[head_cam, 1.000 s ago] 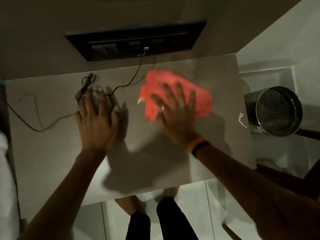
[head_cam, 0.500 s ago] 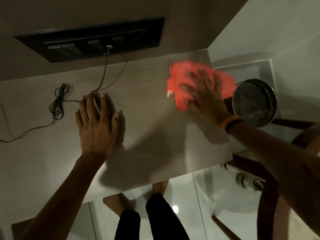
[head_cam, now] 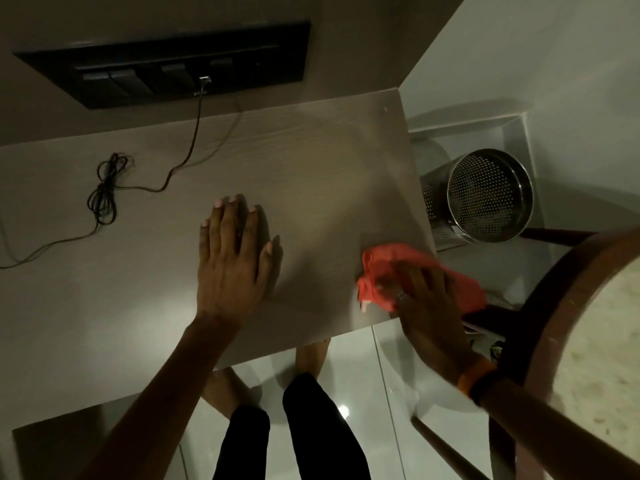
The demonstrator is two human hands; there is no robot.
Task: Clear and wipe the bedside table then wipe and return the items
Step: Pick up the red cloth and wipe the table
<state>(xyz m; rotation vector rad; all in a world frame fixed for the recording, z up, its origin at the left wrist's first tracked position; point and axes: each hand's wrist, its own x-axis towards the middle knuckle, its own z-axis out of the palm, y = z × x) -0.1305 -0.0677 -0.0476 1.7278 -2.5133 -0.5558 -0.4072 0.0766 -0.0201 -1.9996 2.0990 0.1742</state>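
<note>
The room is dim, a pale wood bench [head_cam: 311, 161] set into a corner, with a dark switch panel [head_cam: 180, 67] on the wall behind its far edge and glossy white floor below. The top is cleared of loose items; only a cable [head_cam: 194, 133] runs down from the panel and trails toward the left edge, a knotted coil of it lying well apart from where I work.

My left hand [head_cam: 232, 258] lies flat and open in the middle of the bench, palm down, fingers together. I judge it is there to brace me while I lean over, not to hold anything.

My right hand [head_cam: 426, 306] is spread open on top of the red cloth [head_cam: 388, 268], pressing it down, not gripping it. The cloth sits at the near right corner, part of it spilling over the right edge, which suits a stroke meant to carry dust off the side. The cloth and fingers are blurred, so I cannot tell how it is folded.

Beyond the right edge a perforated metal bin [head_cam: 485, 195] stands on the floor, and the curved back of a wooden chair [head_cam: 554, 306] crowds my right forearm.

As I read it, the wiping of the top is under way, and the items wait to be wiped and returned.
</note>
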